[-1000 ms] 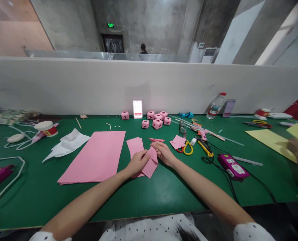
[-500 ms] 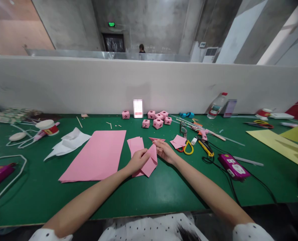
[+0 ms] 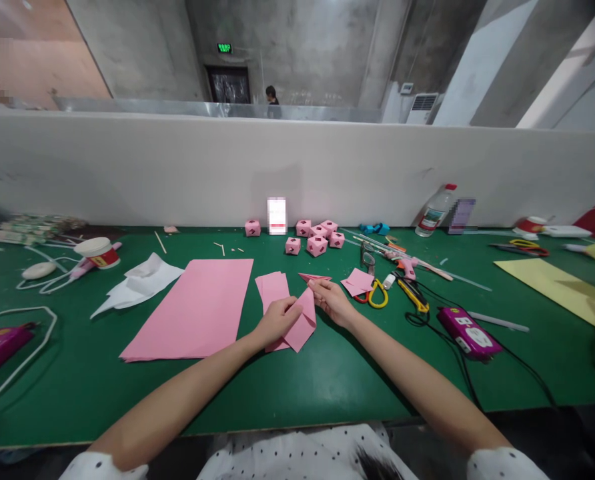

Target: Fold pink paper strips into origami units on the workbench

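Observation:
My left hand (image 3: pixel 276 321) and my right hand (image 3: pixel 333 301) both pinch a folded pink paper piece (image 3: pixel 303 325) that rests on the green table (image 3: pixel 327 380). The left fingers press its left edge, the right fingers hold its upper corner. Under and behind it lies a small stack of pink paper strips (image 3: pixel 272 291). A large pink sheet (image 3: pixel 195 308) lies to the left. A small folded pink triangle (image 3: pixel 313 277) sits just beyond my right hand.
Several pink paper cubes (image 3: pixel 317 239) stand at the back by a white wall. To the right lie pink squares (image 3: pixel 357 281), yellow-handled scissors (image 3: pixel 375 294), a glue gun (image 3: pixel 402 265), a purple power strip (image 3: pixel 468 331), a bottle (image 3: pixel 435 210) and yellow paper (image 3: pixel 552 287). White paper (image 3: pixel 140 280) lies left.
My hands have barely shifted on the pink piece. The other person's hand at the right edge has drawn back from the yellow paper. The view has drifted slightly.

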Tool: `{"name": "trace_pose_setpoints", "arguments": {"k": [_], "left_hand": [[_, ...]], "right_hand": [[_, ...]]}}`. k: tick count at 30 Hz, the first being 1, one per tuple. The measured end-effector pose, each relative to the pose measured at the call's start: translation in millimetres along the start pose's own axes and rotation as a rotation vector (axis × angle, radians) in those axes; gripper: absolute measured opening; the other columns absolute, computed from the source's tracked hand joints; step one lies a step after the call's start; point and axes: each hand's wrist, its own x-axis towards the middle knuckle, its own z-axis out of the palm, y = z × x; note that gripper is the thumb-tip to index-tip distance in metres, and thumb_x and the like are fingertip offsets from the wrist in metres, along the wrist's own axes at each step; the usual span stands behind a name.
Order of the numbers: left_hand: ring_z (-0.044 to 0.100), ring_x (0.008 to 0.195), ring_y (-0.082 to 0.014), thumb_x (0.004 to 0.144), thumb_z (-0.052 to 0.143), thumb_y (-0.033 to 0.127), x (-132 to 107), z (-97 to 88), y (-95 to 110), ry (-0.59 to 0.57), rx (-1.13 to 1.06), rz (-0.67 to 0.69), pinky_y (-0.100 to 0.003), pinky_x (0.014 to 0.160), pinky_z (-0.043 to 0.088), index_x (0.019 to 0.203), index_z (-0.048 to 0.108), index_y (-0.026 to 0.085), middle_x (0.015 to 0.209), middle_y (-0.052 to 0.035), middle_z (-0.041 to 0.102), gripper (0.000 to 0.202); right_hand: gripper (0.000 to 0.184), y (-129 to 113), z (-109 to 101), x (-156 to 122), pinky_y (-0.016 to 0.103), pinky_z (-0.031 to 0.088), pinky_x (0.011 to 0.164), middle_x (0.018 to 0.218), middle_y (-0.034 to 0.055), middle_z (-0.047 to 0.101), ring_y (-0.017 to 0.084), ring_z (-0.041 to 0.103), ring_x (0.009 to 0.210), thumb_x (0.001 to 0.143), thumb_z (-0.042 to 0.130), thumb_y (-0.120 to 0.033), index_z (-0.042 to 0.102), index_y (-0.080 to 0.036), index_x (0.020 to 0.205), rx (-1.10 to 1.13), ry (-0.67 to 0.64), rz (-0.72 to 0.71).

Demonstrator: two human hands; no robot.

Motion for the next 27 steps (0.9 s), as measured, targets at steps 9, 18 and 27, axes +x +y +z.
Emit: {"name": "trace_pose_setpoints", "arguments": {"k": [9, 18, 27], "left_hand": [[0.048, 0.063, -0.0132, 0.085, 0.046, 0.038, -1, -0.3, 6, -0.012, -0.056, -0.04, -0.022, 0.054, 0.034, 0.072, 0.054, 0.015, 0.068, 0.0007, 0.052, 0.027], [0.046, 0.062, -0.0131, 0.086, 0.044, 0.038, -1, 0.0, 3, -0.016, -0.007, -0.026, -0.023, 0.054, 0.033, 0.07, 0.051, 0.016, 0.066, 0.0015, 0.049, 0.028], [0.044, 0.059, -0.012, 0.085, 0.045, 0.039, 0, 0.8, 2, -0.016, 0.023, -0.013, -0.023, 0.053, 0.031, 0.068, 0.051, 0.016, 0.062, 0.0028, 0.048, 0.029]], "right_hand": [[0.03, 1, -11, 5, 0.022, 0.048, 0.063, 0.079, 0.0018, 0.068, 0.004, 0.045, 0.051, 0.067, 0.081, -0.04, 0.072, -0.017, 0.085, 0.002, -0.125, 0.037], [0.029, 1, -10, 4, 0.023, 0.051, 0.068, 0.083, 0.0052, 0.072, 0.01, 0.062, 0.066, 0.066, 0.082, -0.037, 0.072, -0.015, 0.082, -0.008, -0.093, 0.046], [0.028, 1, -6, 2, 0.027, 0.054, 0.068, 0.083, 0.0078, 0.074, 0.017, 0.069, 0.073, 0.065, 0.082, -0.036, 0.069, -0.015, 0.078, -0.032, -0.028, 0.05]]}}
